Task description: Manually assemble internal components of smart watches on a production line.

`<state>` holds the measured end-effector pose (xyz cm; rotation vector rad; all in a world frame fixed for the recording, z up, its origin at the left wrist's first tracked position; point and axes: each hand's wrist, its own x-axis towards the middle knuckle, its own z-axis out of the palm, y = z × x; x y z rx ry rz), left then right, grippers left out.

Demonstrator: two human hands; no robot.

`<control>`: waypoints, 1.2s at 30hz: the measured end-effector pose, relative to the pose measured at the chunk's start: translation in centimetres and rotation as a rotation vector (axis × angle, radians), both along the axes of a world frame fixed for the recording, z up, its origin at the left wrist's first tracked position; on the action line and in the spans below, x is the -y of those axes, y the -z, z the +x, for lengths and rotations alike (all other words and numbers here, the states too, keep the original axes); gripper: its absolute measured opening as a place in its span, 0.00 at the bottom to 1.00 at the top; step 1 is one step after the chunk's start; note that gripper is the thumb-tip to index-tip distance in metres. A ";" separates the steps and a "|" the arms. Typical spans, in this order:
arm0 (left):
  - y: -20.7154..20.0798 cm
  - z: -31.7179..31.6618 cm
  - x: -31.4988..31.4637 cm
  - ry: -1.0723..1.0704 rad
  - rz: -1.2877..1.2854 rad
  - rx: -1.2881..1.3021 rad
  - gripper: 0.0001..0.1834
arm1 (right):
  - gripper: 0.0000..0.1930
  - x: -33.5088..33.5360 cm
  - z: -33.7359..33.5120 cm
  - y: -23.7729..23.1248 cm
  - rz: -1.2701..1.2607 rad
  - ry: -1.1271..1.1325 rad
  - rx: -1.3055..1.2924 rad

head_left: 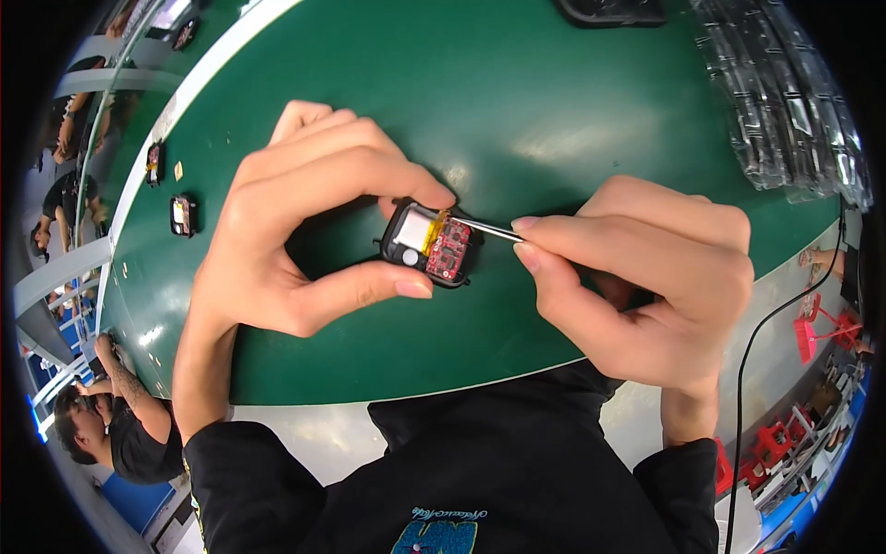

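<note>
Between the thumb and fingers of my left hand [286,212] is a small black plastic housing [395,242], held just over the green table. Inside it sit a silver battery pouch [413,228] with yellow tape along one side, a red circuit board [448,249] and a small round whitish part [411,258]. My right hand [655,268] pinches a pair of metal tweezers [489,228] between thumb and forefinger. Their tips reach the upper edge of the board, beside the yellow tape. Whether the tips grip anything is too small to tell.
Two similar open housings, one [184,214] nearer and one [155,163] farther, lie on the green table [517,102] at left. Clear plastic trays [784,102] are stacked at the far right. A black tray [609,11] stands at the back. Another person [120,415] sits at left.
</note>
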<state>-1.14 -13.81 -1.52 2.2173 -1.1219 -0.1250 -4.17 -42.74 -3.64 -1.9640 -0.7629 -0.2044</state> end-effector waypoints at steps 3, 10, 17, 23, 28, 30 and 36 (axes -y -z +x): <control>-0.5 0.0 0.4 -0.036 0.019 -0.007 0.32 | 0.09 0.5 0.2 -0.4 0.044 0.087 -0.030; -1.7 0.1 2.3 -0.027 0.013 0.193 0.26 | 0.06 0.9 0.2 -0.9 0.300 0.244 -0.112; -3.2 0.7 1.6 -0.274 -0.231 0.020 0.27 | 0.06 1.3 -0.6 0.0 0.461 0.222 -0.253; -13.0 7.2 12.4 0.108 -0.330 0.381 0.30 | 0.06 1.2 -0.5 0.1 0.492 0.225 -0.198; -15.6 14.1 28.5 0.361 -0.221 0.385 0.24 | 0.07 2.2 -0.1 -0.1 0.468 0.220 -0.203; -15.4 16.2 31.7 0.419 -0.170 0.415 0.25 | 0.07 1.6 -0.2 -0.3 0.479 0.199 -0.210; -13.6 17.9 33.2 0.485 -0.146 0.417 0.28 | 0.07 1.5 -0.4 -0.1 0.479 0.216 -0.228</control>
